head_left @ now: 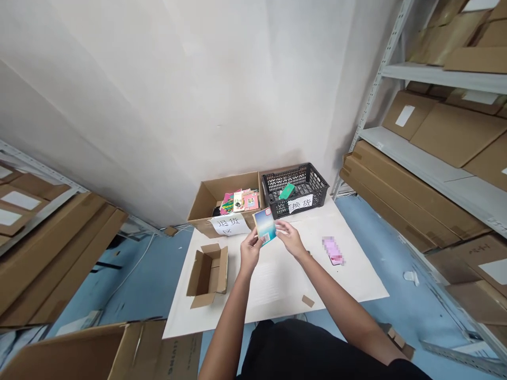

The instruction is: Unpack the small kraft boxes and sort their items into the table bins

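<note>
Over the middle of the white table, my left hand grips the lower left edge of a small blue booklet between thumb and fingers. The booklet is tilted, with a barcode near its bottom and a pinkish mark at the top. At its right edge are the bent fingers of my right hand, which seem to pinch it. Just behind stands a cardboard box with a handwritten paper label, holding several colourful booklets. Beside it is a black plastic crate, also labelled, with a green packet inside.
An open, smaller cardboard box stands at the table's left. A pink, blurred item and a brown card piece lie on the white table. Shelves of cartons flank both sides; a large open carton is at lower left.
</note>
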Demonstrator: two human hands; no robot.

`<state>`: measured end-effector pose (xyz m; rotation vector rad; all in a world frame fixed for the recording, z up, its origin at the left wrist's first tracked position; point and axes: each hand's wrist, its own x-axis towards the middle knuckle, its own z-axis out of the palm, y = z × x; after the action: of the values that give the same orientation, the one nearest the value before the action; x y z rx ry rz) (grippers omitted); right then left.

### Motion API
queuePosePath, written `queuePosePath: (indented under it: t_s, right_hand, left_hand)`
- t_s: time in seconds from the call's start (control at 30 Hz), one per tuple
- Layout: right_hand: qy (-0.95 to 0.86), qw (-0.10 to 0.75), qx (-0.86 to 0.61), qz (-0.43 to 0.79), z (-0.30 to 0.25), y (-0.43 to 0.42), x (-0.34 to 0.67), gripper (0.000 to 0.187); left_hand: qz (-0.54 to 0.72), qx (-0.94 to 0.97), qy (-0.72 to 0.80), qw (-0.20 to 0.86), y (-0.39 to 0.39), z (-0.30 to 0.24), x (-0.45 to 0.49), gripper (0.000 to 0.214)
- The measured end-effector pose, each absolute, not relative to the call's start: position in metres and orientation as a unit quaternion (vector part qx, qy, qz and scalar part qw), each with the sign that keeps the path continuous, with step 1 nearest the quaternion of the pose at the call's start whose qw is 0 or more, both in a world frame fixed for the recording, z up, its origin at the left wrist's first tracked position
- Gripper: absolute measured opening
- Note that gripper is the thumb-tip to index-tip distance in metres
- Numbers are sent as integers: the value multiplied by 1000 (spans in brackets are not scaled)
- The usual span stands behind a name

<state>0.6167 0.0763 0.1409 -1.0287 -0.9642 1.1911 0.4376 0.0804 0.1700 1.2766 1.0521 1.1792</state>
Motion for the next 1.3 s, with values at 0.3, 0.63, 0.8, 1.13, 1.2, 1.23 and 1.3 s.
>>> queuePosePath:
  t_s: [0.3, 0.63, 0.8, 1.13, 1.2, 1.23, 1.3]
  right_hand:
    - [-370, 580, -459, 562, 116, 126, 576, 51]
    - [-364, 635, -550, 401, 120, 286, 533, 53]
    - [-384, 612, -601, 342, 62, 267, 537, 51]
    - [-430, 158, -806, 373, -89, 46, 600, 55]
    - [-454, 58, -808, 372, -102, 6, 615, 62]
    - [-460, 17, -805, 375, -108, -12, 621, 65]
    - [-469, -46, -794, 384, -118, -41, 629, 70]
  left_hand:
    - [487, 443, 475, 584, 129, 151, 369, 77]
    - [490, 506, 508, 495, 300, 153, 342, 82]
    - [488, 529, 551, 421, 296, 109, 315, 67]
    - [70, 652, 614, 441, 70, -89, 300, 35]
    - [-61, 658, 621, 421, 29, -108, 295, 47]
    - [-112, 656, 623, 411, 12, -115, 292, 53]
    - [-175, 647, 629, 393, -13, -125, 287, 62]
